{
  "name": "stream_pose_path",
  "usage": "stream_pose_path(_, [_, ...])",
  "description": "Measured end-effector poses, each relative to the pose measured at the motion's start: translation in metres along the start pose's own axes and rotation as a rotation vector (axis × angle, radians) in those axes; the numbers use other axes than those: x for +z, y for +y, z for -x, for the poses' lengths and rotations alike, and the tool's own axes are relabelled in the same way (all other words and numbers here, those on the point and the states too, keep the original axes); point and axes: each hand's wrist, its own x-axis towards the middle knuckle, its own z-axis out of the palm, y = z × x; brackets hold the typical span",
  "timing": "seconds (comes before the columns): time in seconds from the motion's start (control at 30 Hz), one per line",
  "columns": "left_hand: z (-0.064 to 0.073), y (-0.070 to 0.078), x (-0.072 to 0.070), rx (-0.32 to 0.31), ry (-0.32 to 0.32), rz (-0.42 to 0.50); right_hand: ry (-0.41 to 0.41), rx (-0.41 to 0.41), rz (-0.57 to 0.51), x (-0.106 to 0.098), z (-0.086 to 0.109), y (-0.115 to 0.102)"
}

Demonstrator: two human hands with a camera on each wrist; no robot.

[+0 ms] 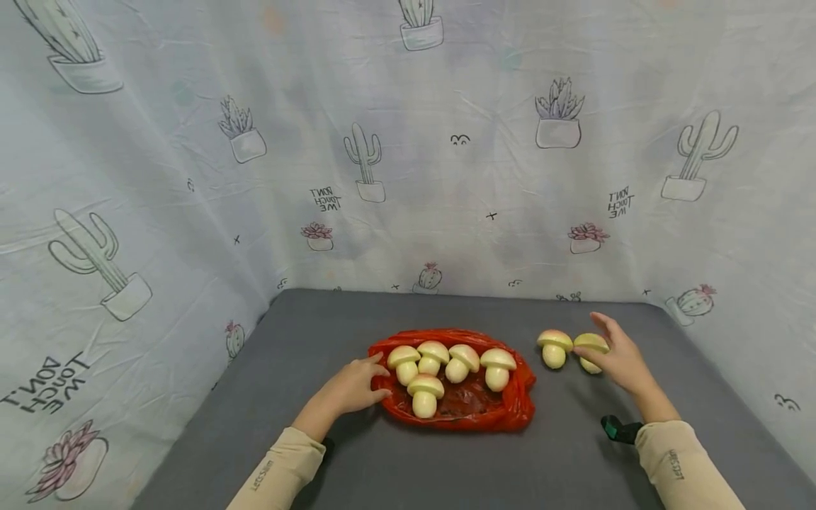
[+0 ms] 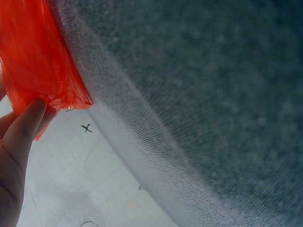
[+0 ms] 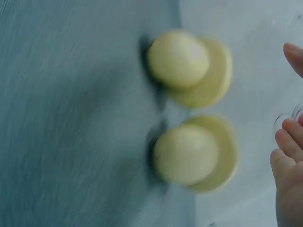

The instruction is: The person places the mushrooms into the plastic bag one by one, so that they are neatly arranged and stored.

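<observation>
My left hand (image 1: 357,382) is at the left end of a red plastic bag (image 1: 468,421), holding its rim. In the left wrist view, fingers (image 2: 29,120) lie against the crumpled edge of the bag. The bag's mouth is spread wide, with several pale yellow toy mushrooms (image 1: 423,404) inside. To the right of it, two more mushrooms stand side by side on the table, a left one (image 1: 554,348) and a right one (image 1: 591,365). Over the right one hovers my right hand (image 1: 618,358), fingers and thumb spread, partly hiding its cap and holding nothing.
The dark grey table (image 1: 446,471) runs back to a white curtain (image 1: 433,177) printed with cacti, which also hangs along both sides. A black and green strap (image 1: 618,429) shows at the right wrist.
</observation>
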Motion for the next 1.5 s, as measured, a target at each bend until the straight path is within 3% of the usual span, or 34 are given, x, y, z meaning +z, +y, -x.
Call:
stream_pose_path(0.3, [0.002, 0.001, -0.001, -0.005, -0.001, -0.003, -0.126, 0.130, 0.080, -0.004, 0.001, 0.036])
stream_pose_path(0.57, [0.001, 0.001, 0.000, 0.006, 0.014, -0.001, -0.163, 0.076, 0.093, -0.003, -0.004, 0.049])
stream_pose_path(0.93, [0.001, 0.001, -0.001, 0.007, 0.015, -0.015, -0.072, 0.074, 0.144, 0.001, -0.001, 0.058])
stream_pose_path(1.17, [0.001, 0.001, 0.000, 0.000, 0.013, -0.005, -0.076, 0.096, 0.108, 0.000, 0.006, 0.051])
stream_pose_path(1.5, [0.001, 0.002, 0.000, 0.007, 0.020, -0.020, 0.000, -0.010, 0.063, 0.000, 0.020, 0.027])
